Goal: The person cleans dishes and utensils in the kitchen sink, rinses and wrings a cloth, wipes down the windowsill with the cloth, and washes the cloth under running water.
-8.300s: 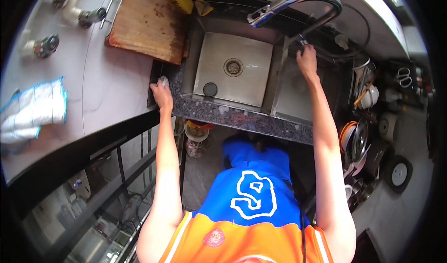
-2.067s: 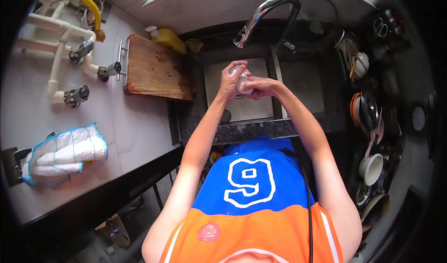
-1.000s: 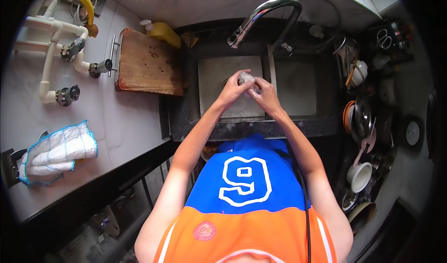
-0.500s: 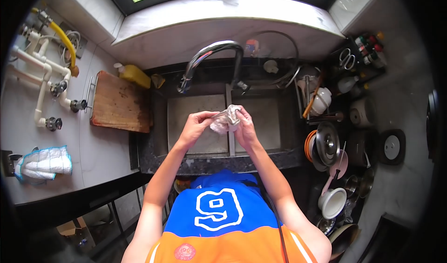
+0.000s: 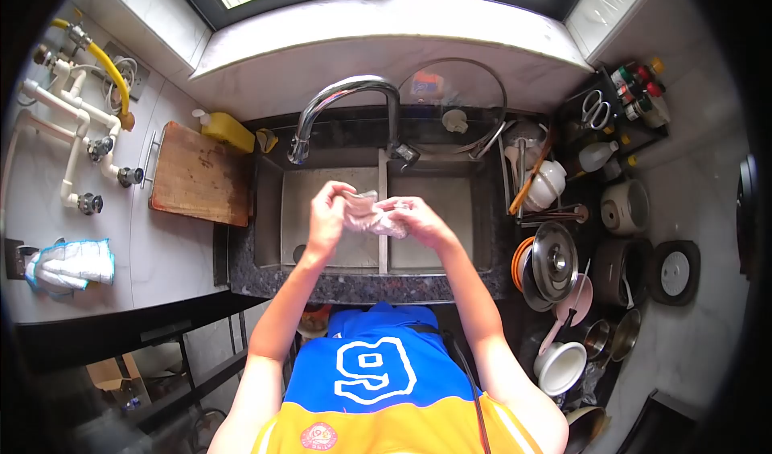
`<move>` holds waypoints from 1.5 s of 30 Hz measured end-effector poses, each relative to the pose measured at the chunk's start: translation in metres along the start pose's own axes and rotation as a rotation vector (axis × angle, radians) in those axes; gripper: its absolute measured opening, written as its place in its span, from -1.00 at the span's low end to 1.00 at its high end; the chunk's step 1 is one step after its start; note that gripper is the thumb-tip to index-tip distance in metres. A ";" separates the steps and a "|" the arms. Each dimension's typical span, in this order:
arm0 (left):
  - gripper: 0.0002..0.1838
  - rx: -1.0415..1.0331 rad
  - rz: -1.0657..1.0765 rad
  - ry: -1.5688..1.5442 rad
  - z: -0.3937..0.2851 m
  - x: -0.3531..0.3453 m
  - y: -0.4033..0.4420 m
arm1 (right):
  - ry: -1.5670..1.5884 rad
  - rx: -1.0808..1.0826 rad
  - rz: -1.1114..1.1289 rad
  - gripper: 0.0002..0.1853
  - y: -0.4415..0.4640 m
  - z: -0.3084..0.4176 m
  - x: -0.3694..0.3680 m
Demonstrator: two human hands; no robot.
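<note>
A pale, crumpled wet-looking cloth (image 5: 368, 214) stretches between my hands above the double sink (image 5: 383, 249), near its middle divider. My left hand (image 5: 327, 215) pinches the cloth's left end, fingers curled at its top edge. At the other end, my right hand (image 5: 421, 219) has its fingers and thumb closed on the cloth. Beyond both hands arches the chrome faucet (image 5: 346, 88), its spout over the left basin; I see no water running from it.
Left of the sink are a wooden cutting board (image 5: 201, 176) and a yellow bottle (image 5: 227, 132). A dish rack with a white bowl (image 5: 547, 184), a metal lid (image 5: 555, 254) and a white pot (image 5: 560, 368) line the right side. A white cloth (image 5: 76, 265) hangs at far left.
The cloth was bunched upright by my right hand and now lies wider between both hands. My left hand has turned more upright; my right hand has rotated inward. The view has shifted slightly.
</note>
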State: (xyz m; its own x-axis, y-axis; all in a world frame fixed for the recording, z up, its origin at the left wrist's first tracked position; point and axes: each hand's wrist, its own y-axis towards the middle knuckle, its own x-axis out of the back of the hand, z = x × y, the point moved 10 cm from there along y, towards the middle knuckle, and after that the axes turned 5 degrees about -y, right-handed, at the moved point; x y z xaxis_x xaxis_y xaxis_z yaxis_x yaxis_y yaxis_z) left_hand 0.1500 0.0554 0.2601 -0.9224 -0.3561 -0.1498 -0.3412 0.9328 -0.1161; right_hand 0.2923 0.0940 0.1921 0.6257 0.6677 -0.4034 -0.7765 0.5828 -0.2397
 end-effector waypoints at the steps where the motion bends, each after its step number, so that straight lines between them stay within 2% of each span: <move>1: -0.79 0.016 -0.040 -0.110 -0.003 0.011 0.001 | 0.022 -0.046 0.002 -0.70 -0.003 0.000 0.006; 3: -0.76 0.138 0.030 -0.533 0.005 0.015 -0.001 | 0.386 0.073 -0.035 -0.70 -0.001 -0.004 0.019; 5: -0.73 0.165 -0.056 -0.696 0.021 0.026 -0.003 | 0.628 0.255 -0.071 -0.53 0.003 -0.010 0.018; 6: -0.68 0.167 -0.068 -0.747 0.025 0.030 -0.002 | 0.659 0.307 -0.184 -0.50 0.002 -0.006 0.015; 7: -0.66 0.176 0.006 -0.844 0.021 0.026 -0.001 | 0.692 0.357 -0.298 -0.47 -0.002 0.001 0.010; 8: -0.66 0.205 -0.008 -0.906 0.023 0.028 -0.001 | 0.854 0.363 -0.323 -0.47 -0.001 -0.002 0.004; 9: -0.66 0.236 -0.024 -0.971 0.020 0.029 -0.002 | 0.876 0.380 -0.277 -0.48 0.000 0.002 -0.007; 10: -0.65 0.228 0.017 -0.986 0.010 0.027 -0.001 | 0.818 0.310 -0.125 -0.48 0.004 0.005 -0.024; 11: -0.67 0.216 0.103 -0.954 -0.005 0.028 0.002 | 0.756 0.238 0.031 -0.46 0.006 0.008 -0.043; 12: -0.68 0.237 0.138 -0.878 -0.017 0.028 0.000 | 0.409 0.115 -0.039 -0.38 0.002 0.014 -0.057; 13: -0.69 0.251 0.183 -0.799 -0.032 0.028 0.001 | -0.009 0.120 -0.064 -0.37 0.005 0.016 -0.063; 15: -0.60 0.243 0.362 -0.591 -0.059 0.020 -0.003 | -0.307 0.273 -0.101 -0.38 0.005 0.044 -0.086; 17: -0.54 0.227 0.605 -0.409 -0.076 0.011 -0.011 | -0.223 0.285 -0.171 -0.37 0.013 0.052 -0.103; 18: -0.56 0.299 0.679 -0.381 -0.078 0.009 -0.014 | -0.143 0.329 -0.128 -0.35 0.018 0.064 -0.116; 19: -0.56 0.304 0.694 -0.379 -0.084 0.011 -0.011 | -0.062 0.373 -0.084 -0.33 0.021 0.074 -0.126; 21: -0.61 0.264 0.820 -0.137 -0.094 0.010 -0.011 | -0.023 0.332 -0.067 -0.34 0.033 0.079 -0.130; 22: -0.70 0.279 0.814 -0.043 -0.099 0.013 -0.010 | -0.056 0.300 0.010 -0.40 0.038 0.080 -0.137; 23: -0.70 0.278 0.838 -0.038 -0.100 0.014 -0.008 | -0.093 0.270 0.083 -0.46 0.039 0.081 -0.143; 24: -0.73 -0.003 0.792 0.213 -0.113 0.018 0.006 | -0.210 0.120 0.069 -0.58 0.038 0.073 -0.139; 25: -0.76 -0.296 0.727 0.446 -0.133 0.015 0.012 | -0.235 0.110 0.034 -0.63 0.037 0.072 -0.130; 27: -0.77 -0.346 0.696 0.419 -0.147 0.005 0.017 | -0.271 0.241 -0.062 -0.62 0.030 0.089 -0.120; 29: -0.78 -0.618 0.546 0.529 -0.174 -0.009 0.013 | 0.035 0.267 -0.062 -0.56 0.031 0.079 -0.105; 31: -0.77 -0.656 0.501 0.546 -0.181 -0.029 0.014 | 0.256 0.226 -0.011 -0.45 0.018 0.090 -0.116; 32: -0.77 -0.667 0.541 0.544 -0.182 -0.043 0.015 | 0.282 0.128 0.059 -0.37 0.010 0.092 -0.122; 33: -0.77 -0.676 0.543 0.540 -0.183 -0.054 0.018 | 0.200 0.067 0.169 -0.40 0.008 0.092 -0.120; 35: -0.80 -0.763 0.687 0.509 -0.182 -0.086 0.013 | 0.128 0.030 0.135 -0.45 -0.003 0.099 -0.091; 37: -0.78 -0.856 0.674 0.576 -0.190 -0.114 0.018 | 0.034 0.062 0.048 -0.59 -0.015 0.125 -0.044; 39: -0.74 -0.668 0.576 0.481 -0.184 -0.140 0.047 | 0.052 0.154 -0.070 -0.64 -0.031 0.166 0.016; 41: -0.69 -0.715 0.537 0.476 -0.190 -0.174 0.071 | -0.024 0.287 -0.283 -0.67 -0.052 0.221 0.086; 43: -0.63 -0.797 0.498 0.514 -0.198 -0.210 0.094 | -0.212 0.478 -0.694 -0.70 -0.081 0.290 0.167; 45: -0.58 -0.765 0.490 0.585 -0.198 -0.249 0.123 | -0.473 0.774 -1.085 -0.76 -0.108 0.362 0.229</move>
State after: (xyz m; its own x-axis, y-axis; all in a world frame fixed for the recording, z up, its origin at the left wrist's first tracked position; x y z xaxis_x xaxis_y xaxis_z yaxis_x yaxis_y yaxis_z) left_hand 0.3017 0.2693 0.4773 -0.8634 -0.0419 0.5027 0.2528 0.8264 0.5031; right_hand 0.5466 0.3522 0.4451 0.9623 -0.2699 0.0321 0.2401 0.8994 0.3653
